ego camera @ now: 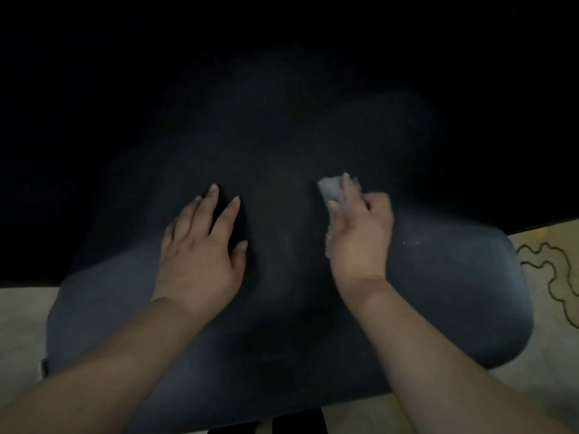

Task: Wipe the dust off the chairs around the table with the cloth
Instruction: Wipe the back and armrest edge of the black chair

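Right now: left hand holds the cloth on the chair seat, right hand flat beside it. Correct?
Not quite: the hands are swapped. In the head view the right hand holds the cloth on the chair seat, and the left hand lies flat beside it, fingers spread, holding nothing.

Two bare forearms, no sleeves or jewellery showing, left hand (200, 255) and right hand (360, 239) with short, pale nails.
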Demonstrator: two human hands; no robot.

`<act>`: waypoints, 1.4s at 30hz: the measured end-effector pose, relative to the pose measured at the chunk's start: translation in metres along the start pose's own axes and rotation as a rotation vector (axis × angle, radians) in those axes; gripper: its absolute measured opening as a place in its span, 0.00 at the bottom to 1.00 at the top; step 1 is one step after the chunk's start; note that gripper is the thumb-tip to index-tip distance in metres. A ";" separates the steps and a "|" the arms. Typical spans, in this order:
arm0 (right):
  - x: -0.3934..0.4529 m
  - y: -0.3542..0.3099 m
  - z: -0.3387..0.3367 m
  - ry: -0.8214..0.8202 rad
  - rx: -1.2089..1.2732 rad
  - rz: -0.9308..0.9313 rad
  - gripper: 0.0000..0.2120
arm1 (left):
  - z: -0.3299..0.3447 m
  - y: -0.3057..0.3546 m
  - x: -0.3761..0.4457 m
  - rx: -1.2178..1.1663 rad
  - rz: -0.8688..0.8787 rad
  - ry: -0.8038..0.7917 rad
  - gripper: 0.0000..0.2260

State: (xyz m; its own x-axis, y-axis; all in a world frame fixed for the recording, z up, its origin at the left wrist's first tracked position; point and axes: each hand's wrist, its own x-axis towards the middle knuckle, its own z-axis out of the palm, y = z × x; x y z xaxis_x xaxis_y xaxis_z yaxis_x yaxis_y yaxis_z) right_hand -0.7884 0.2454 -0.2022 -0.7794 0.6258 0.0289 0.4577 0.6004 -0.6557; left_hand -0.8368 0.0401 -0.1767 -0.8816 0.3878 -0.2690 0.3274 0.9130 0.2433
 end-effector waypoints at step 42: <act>-0.056 0.030 -0.037 -0.066 -0.301 -0.336 0.19 | 0.014 0.037 -0.005 -0.039 0.154 -0.030 0.27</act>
State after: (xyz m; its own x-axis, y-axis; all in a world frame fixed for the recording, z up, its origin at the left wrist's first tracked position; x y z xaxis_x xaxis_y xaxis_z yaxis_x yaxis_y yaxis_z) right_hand -0.7154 0.2468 -0.1955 -0.9270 0.3444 0.1485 0.2711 0.8889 -0.3694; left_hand -0.8161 0.0736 -0.1794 -0.8114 0.5270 -0.2528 0.4440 0.8370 0.3198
